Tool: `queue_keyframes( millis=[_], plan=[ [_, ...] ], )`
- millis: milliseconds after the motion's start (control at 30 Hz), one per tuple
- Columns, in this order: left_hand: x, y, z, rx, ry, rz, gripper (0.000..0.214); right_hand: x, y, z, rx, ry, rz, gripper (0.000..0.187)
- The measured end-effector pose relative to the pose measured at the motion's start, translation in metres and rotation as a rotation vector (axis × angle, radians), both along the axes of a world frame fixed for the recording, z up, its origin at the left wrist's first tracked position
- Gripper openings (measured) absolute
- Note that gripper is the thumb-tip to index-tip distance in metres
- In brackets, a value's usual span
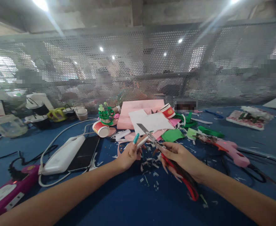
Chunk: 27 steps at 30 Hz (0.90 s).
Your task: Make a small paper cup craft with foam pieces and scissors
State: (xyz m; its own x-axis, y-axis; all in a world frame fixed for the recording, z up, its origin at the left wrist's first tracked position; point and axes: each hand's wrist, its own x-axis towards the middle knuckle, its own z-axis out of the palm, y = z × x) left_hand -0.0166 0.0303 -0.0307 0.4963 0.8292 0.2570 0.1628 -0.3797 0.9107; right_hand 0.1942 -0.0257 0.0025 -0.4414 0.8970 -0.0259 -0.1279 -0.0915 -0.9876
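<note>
A perforated metal screen spans the far side and stands behind the back of the blue bench. Blue surface runs from the near edge of the view up between the two forearms, sprinkled with scraps around the hands. Farther off, a pink sheet and the white paper lying over it bound the working space, with green paper at their near right corner. On the left, a purple power strip, a white power bank and a black phone crowd the side of the left forearm; on the right, a pink glue gun lies beyond the right forearm, its cord trailing toward the right edge.

Both forearms slant inward from the lower corners, so the hands almost meet in the middle, low over the bench. The right hand is wrapped around red-handled scissors, thumb uppermost, blades angled away and to the left. The left hand pinches a slim white piece between thumb and fingers, close beside the blades; whether they touch it cannot be told. White paper scraps lie below.
</note>
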Motion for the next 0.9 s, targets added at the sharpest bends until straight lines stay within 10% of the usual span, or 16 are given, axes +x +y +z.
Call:
queue_keyframes(
  millis=[900],
  plan=[
    [0.006,-0.012,0.019,0.257,0.168,-0.05,0.084,-0.001,-0.002,-0.005,0.026,-0.024,0.022,0.031]
  ],
)
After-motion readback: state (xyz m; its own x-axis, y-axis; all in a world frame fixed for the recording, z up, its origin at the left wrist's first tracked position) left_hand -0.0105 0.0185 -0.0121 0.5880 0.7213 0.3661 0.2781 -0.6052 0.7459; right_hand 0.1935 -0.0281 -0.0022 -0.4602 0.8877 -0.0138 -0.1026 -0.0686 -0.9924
